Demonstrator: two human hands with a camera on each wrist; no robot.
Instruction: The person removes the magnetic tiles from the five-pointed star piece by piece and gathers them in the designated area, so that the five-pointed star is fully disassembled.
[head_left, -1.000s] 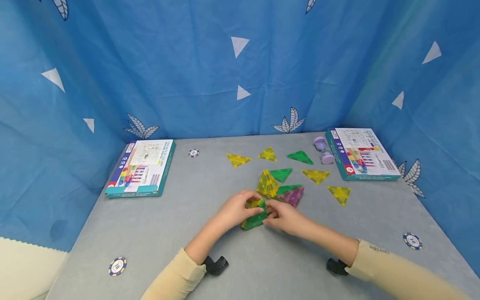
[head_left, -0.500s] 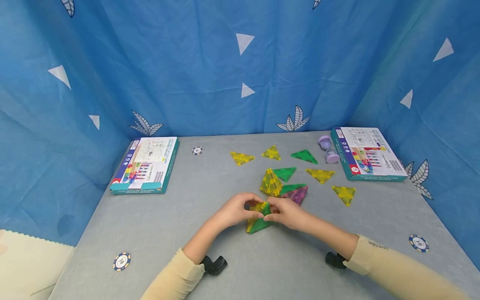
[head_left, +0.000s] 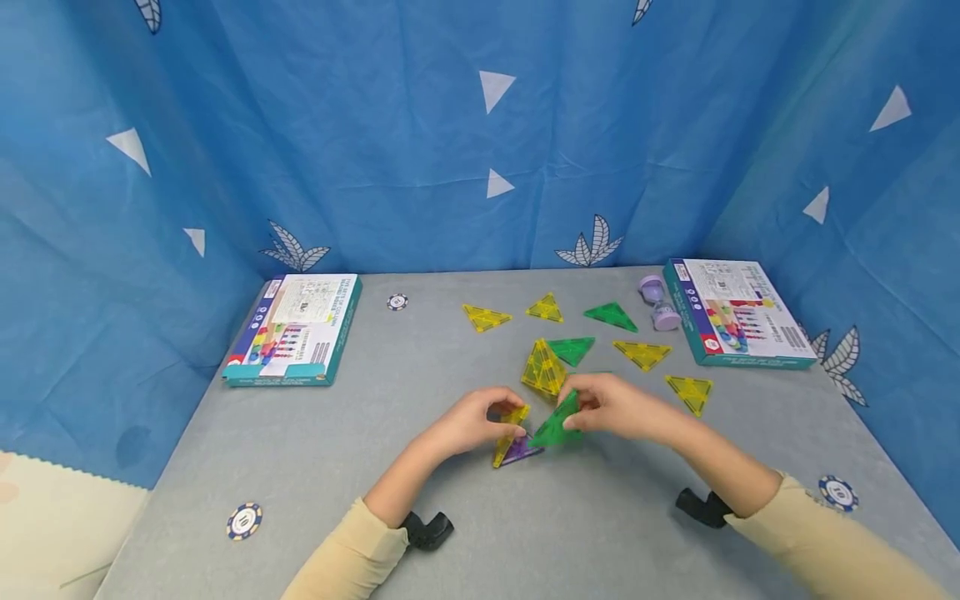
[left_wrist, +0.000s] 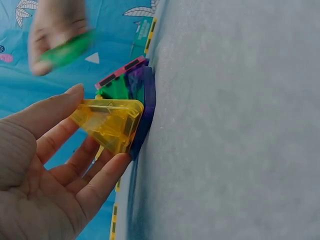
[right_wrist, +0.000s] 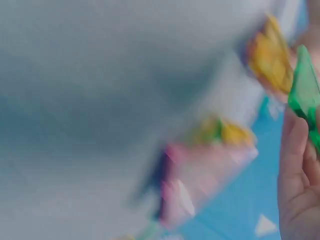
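Note:
My left hand (head_left: 476, 423) grips a yellow triangular magnetic tile (head_left: 503, 450) between thumb and fingers, standing tilted over a purple triangular tile (head_left: 521, 451) low on the table. In the left wrist view the yellow tile (left_wrist: 112, 120) shows clearly, with the purple tile (left_wrist: 146, 110) along its lower edge. A green triangular tile (head_left: 557, 423) is pinched by my right hand (head_left: 618, 407), just right of the yellow one and apart from it. Behind the hands stands a yellow tile pyramid (head_left: 543, 368). A pink tile (right_wrist: 205, 175) appears blurred in the right wrist view, mostly hidden by my right hand in the head view.
Several loose tiles lie farther back, among them a green triangle (head_left: 611, 315) and a yellow triangle (head_left: 689, 392). A boxed set (head_left: 296, 329) sits at each back corner, with a purple hourglass (head_left: 660, 303) by the right one. Poker chips (head_left: 244, 521) are spread around the table.
My right hand has pulled the green tile off to the right, away from the yellow one, uncovering the purple tile. My left hand keeps its grip in place.

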